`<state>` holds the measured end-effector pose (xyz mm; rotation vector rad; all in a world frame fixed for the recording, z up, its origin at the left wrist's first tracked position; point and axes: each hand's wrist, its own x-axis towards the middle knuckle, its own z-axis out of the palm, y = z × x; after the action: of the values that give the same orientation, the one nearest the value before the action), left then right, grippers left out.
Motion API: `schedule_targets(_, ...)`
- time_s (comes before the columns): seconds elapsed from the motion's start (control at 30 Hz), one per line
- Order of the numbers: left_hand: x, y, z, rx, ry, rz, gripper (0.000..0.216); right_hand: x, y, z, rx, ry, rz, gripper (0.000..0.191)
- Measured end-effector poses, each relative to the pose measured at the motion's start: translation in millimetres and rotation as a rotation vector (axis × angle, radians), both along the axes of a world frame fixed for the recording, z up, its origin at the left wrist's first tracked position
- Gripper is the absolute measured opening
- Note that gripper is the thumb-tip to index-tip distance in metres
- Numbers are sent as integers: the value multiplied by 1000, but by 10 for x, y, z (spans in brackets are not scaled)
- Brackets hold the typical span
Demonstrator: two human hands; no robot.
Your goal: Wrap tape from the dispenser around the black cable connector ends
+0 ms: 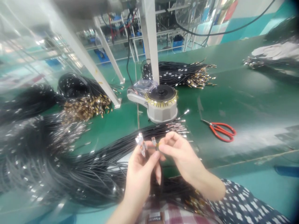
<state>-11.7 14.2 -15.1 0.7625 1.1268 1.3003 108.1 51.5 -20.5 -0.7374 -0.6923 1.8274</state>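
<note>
My left hand point(143, 169) is closed around a few black cables whose silver-white connectors point(140, 140) stick up above its fingers. One cable's connector point(153, 140) stands apart, between my two hands. The thumb and fingertips of my right hand point(178, 152) pinch a small piece of amber tape point(158, 145) against that cable, just below its connector. Behind my hands, a bundle of black cables point(130, 138) lies across the bench with its connector ends to the right. A round tape dispenser point(162, 109) with a black top and yellow tape round its rim stands beyond it.
Red-handled scissors point(223, 130) lie on the green bench point(233, 93) to the right. More cable bundles lie at the back point(177, 74) and left point(81, 99). White metal posts point(151, 40) rise from the bench. Cables point(168, 189) also rest near my lap.
</note>
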Motion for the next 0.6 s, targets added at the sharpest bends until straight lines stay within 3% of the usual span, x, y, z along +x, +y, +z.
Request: schedule_targets(0.6,-3,-20,-20,27,9,-22,28,-73,10,10,-10,-39,-71,30)
